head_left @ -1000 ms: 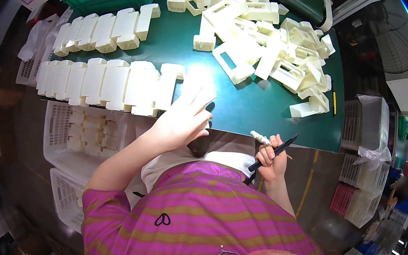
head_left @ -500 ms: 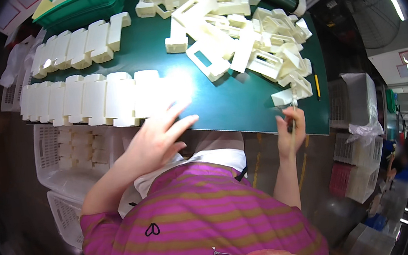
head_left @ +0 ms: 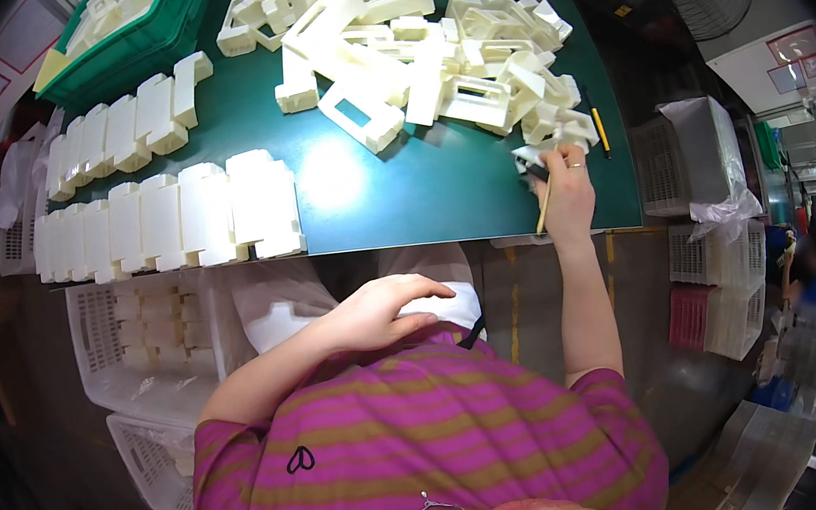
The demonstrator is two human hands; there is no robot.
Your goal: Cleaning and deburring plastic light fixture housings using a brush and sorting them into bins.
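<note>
My right hand (head_left: pixel 570 194) is closed round a thin tool with a tan stick handle (head_left: pixel 545 207) and a dark part near the fingers. Its fingertips are at a small cream plastic piece (head_left: pixel 526 155) at the near right end of a heap of cream plastic housings (head_left: pixel 406 64); whether they grip that piece is hard to tell. In front of my body, over the lap, my left hand (head_left: pixel 389 309) holds nothing, fingers loosely stretched out. Two rows of cream housings stand side by side on the left of the green table: a near row (head_left: pixel 158 221) and a far row (head_left: pixel 122 131).
A yellow pen-like stick (head_left: pixel 600 132) lies by the green table's (head_left: pixel 403 210) right edge. Green crates (head_left: pixel 129 55) stand at the far left. White baskets (head_left: pixel 100 335) sit below the table on the left; more crates (head_left: pixel 714 250) are stacked on the right.
My left hand has drawn back from the near row to above my lap. My right hand has reached forward with the tool to the near end of the heap. The view has shifted slightly.
</note>
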